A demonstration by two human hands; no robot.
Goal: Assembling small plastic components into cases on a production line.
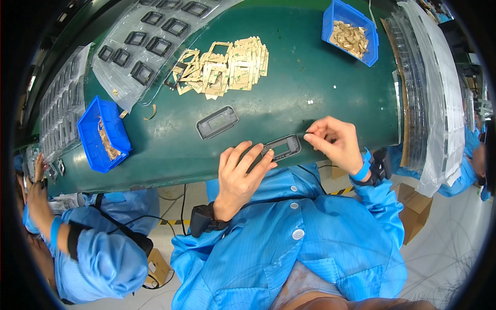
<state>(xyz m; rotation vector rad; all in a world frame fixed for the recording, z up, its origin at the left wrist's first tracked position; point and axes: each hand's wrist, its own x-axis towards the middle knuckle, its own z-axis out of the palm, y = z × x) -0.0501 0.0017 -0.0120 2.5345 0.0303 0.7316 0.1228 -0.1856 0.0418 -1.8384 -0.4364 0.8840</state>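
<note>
At the table's near edge, a black rectangular plastic frame (293, 143) with an open window lies in front of me. My left hand (238, 173) holds its left end, with the fingers bent over it. A tiny pale bit shows near those fingertips. Just off the frame's right end, my right hand (336, 140) is closed in a pinch of thumb and forefinger. Something small and dark seems to be at its fingertips, too small to make out. Farther back and to the left lies a second, grey-black plastic housing (217, 123), untouched by either hand.
Tan adhesive sheets (243, 64) are heaped on the green table (289, 93). Blue bins (107, 164) (326, 31) hold tan scraps. Clear trays (116, 77) carry black frames at the back left; stacked trays (434, 93) stand right. A co-worker's hand (39, 194) is at left.
</note>
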